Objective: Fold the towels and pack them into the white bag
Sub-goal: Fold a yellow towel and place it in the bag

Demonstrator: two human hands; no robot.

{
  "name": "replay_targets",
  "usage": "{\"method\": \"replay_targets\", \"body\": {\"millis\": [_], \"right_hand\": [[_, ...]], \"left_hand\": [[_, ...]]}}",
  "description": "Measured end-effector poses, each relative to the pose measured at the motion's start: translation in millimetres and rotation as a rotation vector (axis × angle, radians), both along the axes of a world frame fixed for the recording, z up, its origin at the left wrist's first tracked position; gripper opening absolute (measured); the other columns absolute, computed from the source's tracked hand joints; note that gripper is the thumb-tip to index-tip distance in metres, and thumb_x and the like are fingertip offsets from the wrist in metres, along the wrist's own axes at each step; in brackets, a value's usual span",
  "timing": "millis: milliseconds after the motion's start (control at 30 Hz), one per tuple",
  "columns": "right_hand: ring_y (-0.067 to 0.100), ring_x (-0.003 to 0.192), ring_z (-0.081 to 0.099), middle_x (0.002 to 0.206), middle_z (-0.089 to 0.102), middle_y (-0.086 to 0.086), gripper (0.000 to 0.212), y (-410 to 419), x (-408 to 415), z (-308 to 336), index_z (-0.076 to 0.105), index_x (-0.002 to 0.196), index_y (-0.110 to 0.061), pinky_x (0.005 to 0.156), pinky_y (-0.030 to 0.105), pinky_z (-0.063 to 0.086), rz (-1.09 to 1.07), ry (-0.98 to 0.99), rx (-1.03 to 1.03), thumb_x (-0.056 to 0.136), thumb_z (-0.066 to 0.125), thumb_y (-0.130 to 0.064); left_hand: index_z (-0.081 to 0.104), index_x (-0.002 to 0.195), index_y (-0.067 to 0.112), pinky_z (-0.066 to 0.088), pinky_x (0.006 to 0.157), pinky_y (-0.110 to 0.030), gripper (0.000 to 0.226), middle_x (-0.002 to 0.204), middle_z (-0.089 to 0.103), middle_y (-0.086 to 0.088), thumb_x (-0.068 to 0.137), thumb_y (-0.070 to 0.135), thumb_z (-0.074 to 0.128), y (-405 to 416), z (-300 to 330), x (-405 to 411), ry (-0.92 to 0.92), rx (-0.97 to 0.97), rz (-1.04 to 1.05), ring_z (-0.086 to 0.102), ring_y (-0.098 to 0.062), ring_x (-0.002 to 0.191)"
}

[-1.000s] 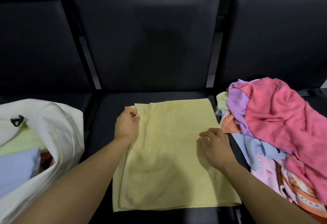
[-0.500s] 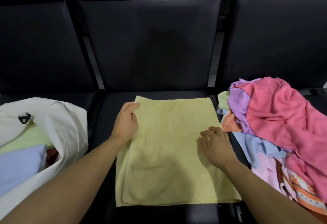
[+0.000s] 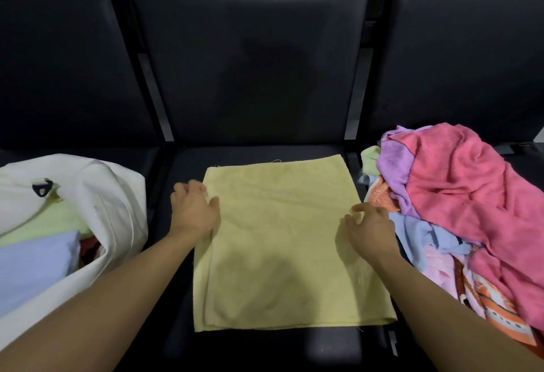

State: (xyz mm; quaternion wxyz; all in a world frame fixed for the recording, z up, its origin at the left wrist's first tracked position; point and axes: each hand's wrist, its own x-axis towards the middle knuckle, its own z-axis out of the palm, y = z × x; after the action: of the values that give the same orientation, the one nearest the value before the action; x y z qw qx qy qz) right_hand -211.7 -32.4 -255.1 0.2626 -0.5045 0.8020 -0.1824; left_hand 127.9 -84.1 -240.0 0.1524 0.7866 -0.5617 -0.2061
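Note:
A pale yellow towel (image 3: 279,242), folded double, lies flat on the middle black seat (image 3: 188,162). My left hand (image 3: 192,210) rests at its left edge, thumb on top of the cloth and fingers beside the edge on the seat. My right hand (image 3: 371,227) rests on the towel's right edge with loosely bent fingers touching the cloth. The white bag (image 3: 114,198) stands open on the left seat; a folded light green towel (image 3: 50,221) and a folded blue towel (image 3: 32,265) lie inside it.
A loose pile of towels fills the right seat: a pink one (image 3: 465,195) on top, with purple (image 3: 391,168), light blue (image 3: 418,233) and orange-patterned (image 3: 494,310) ones under it. Dark seat backs (image 3: 250,62) rise behind. The seat's front edge is just below the yellow towel.
My left hand let go of the towel's far-left corner and slid back along the left edge. The far edge now lies flat. My right hand has barely moved.

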Motion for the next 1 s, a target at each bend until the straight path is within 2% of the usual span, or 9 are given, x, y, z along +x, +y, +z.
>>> {"method": "replay_targets", "body": {"millis": [100, 233, 367, 500, 700, 767, 867, 900, 1000], "right_hand": [[0.038, 0.108, 0.059, 0.119, 0.060, 0.018, 0.033, -1, -9, 0, 0.052, 0.121, -0.010, 0.096, 0.047, 0.047, -0.097, -0.092, 0.058, 0.093, 0.060, -0.027], [0.038, 0.105, 0.060, 0.107, 0.062, 0.016, 0.025, 5, -11, -1, 0.044, 0.106, -0.012, 0.088, 0.041, 0.046, -0.090, -0.064, 0.126, 0.093, 0.060, -0.028], [0.036, 0.099, 0.062, 0.104, 0.065, 0.016, 0.033, 9, -12, -4, 0.053, 0.110, -0.005, 0.086, 0.039, 0.049, -0.048, -0.002, 0.169, 0.094, 0.059, -0.033], [0.038, 0.109, 0.060, 0.112, 0.064, 0.018, 0.037, 12, -8, -1, 0.050, 0.119, -0.004, 0.090, 0.040, 0.047, -0.003, 0.082, 0.174, 0.096, 0.057, -0.032], [0.034, 0.100, 0.061, 0.105, 0.066, 0.012, 0.041, 11, -14, -6, 0.057, 0.112, -0.007, 0.084, 0.040, 0.050, -0.030, 0.062, 0.153, 0.088, 0.068, -0.039], [0.027, 0.090, 0.059, 0.096, 0.063, 0.006, 0.036, 11, -16, -1, 0.056, 0.105, -0.009, 0.076, 0.034, 0.045, -0.032, 0.043, 0.177, 0.089, 0.069, -0.039], [0.023, 0.077, 0.057, 0.086, 0.062, 0.004, 0.033, 11, -23, 0, 0.060, 0.098, -0.007, 0.062, 0.030, 0.037, -0.035, 0.002, 0.188, 0.090, 0.070, -0.038], [0.022, 0.075, 0.058, 0.083, 0.063, 0.004, 0.033, 11, -25, -1, 0.063, 0.097, -0.007, 0.059, 0.029, 0.037, -0.041, -0.014, 0.181, 0.089, 0.071, -0.038], [0.023, 0.065, 0.059, 0.073, 0.065, 0.006, 0.027, 11, -30, 0, 0.065, 0.083, -0.009, 0.061, 0.031, 0.045, -0.119, -0.155, 0.128, 0.086, 0.077, -0.033]], "left_hand": [[0.059, 0.088, 0.015, 0.051, 0.072, -0.035, 0.033, 0.098, 0.061, -0.003, 0.089, 0.046, 0.068, 28, -8, 3, -0.061, 0.195, -0.017, 0.062, -0.022, 0.085], [0.051, 0.069, 0.017, 0.045, 0.060, -0.031, 0.046, 0.076, 0.057, -0.001, 0.086, 0.056, 0.069, 48, -18, -2, -0.029, 0.264, 0.015, 0.057, -0.018, 0.067], [0.061, 0.083, 0.019, 0.048, 0.069, -0.030, 0.030, 0.091, 0.065, 0.003, 0.089, 0.047, 0.070, 54, -9, -9, 0.096, 0.227, 0.056, 0.062, -0.016, 0.082], [0.060, 0.088, 0.020, 0.047, 0.076, -0.031, 0.025, 0.095, 0.065, 0.003, 0.090, 0.041, 0.073, 55, -6, -1, 0.193, 0.226, 0.105, 0.063, -0.019, 0.093], [0.056, 0.088, 0.016, 0.049, 0.073, -0.034, 0.027, 0.104, 0.064, -0.007, 0.091, 0.037, 0.072, 59, -7, 13, 0.151, 0.190, 0.131, 0.060, -0.020, 0.087], [0.056, 0.099, 0.013, 0.053, 0.079, -0.039, 0.036, 0.113, 0.061, -0.012, 0.088, 0.042, 0.074, 62, -9, 12, 0.083, 0.227, 0.142, 0.060, -0.026, 0.095], [0.047, 0.125, 0.003, 0.047, 0.073, -0.038, 0.074, 0.123, 0.055, -0.015, 0.080, 0.053, 0.078, 65, -7, 4, 0.049, 0.305, 0.216, 0.061, -0.034, 0.108], [0.049, 0.122, 0.002, 0.046, 0.070, -0.036, 0.073, 0.120, 0.058, -0.014, 0.080, 0.054, 0.078, 65, -5, 2, 0.057, 0.325, 0.229, 0.063, -0.033, 0.105], [0.058, 0.089, 0.007, 0.049, 0.061, -0.033, 0.045, 0.098, 0.068, -0.011, 0.084, 0.048, 0.076, 60, -6, 3, 0.167, 0.376, 0.192, 0.065, -0.024, 0.080]]}}
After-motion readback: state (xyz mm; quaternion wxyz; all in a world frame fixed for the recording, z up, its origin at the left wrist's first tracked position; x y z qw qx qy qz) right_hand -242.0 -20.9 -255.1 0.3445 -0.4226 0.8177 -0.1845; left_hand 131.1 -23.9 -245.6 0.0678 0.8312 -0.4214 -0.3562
